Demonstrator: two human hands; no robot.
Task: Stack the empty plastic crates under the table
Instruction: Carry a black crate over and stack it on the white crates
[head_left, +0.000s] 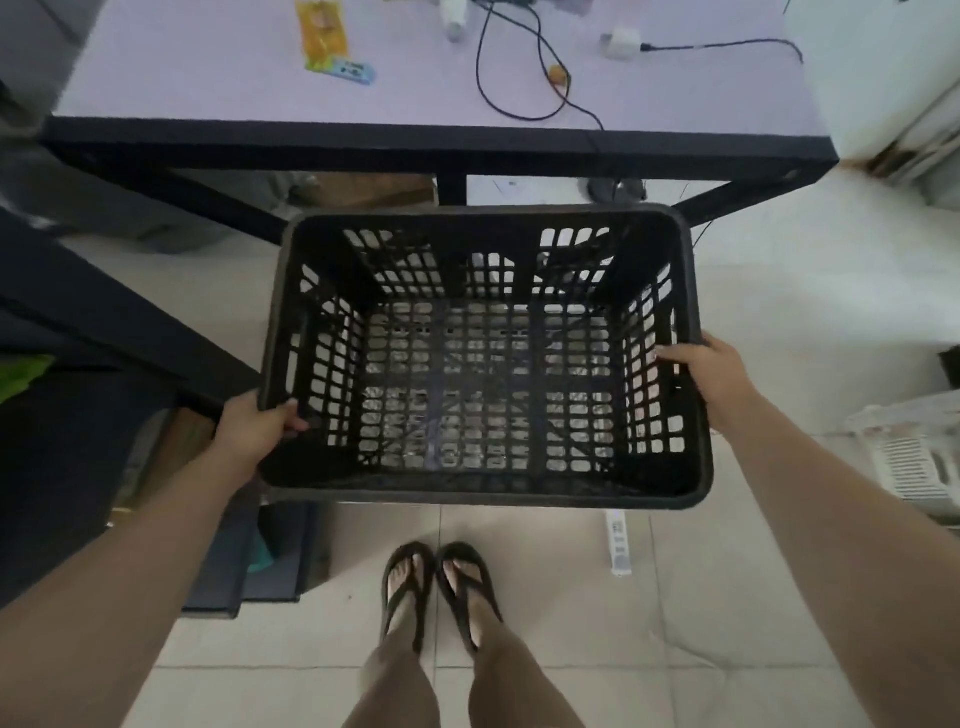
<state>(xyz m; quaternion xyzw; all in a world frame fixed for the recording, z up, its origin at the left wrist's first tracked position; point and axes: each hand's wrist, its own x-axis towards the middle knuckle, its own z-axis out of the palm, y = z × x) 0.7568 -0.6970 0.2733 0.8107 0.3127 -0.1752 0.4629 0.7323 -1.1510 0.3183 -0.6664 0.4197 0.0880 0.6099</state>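
Nearest the camera, the person's sandalled feet (441, 592) stand on pale floor tiles, just short of the crate (483, 358). The crate is black, slatted and empty, and it is held level in the air in front of the table (208, 73). The left hand (254, 428) grasps its left rim near the closest corner, thumb hooked inside the wall; the right hand (711, 376) clasps the right rim about midway, fingers over the edge. To the right of the crate, a white power strip (621, 540) lies on the floor, and a white slatted basket (914, 457) sits further right. Beyond the crate the table's dark frame opens onto the space beneath, where only dim shapes show; whether another crate already waits there cannot be told. Judged from this, the task is mid-carry: the crate has yet to go under the table. On the tabletop lie a yellow packet (322, 34), a cable (519, 78) and a white charger (621, 44); no writing is legible anywhere.
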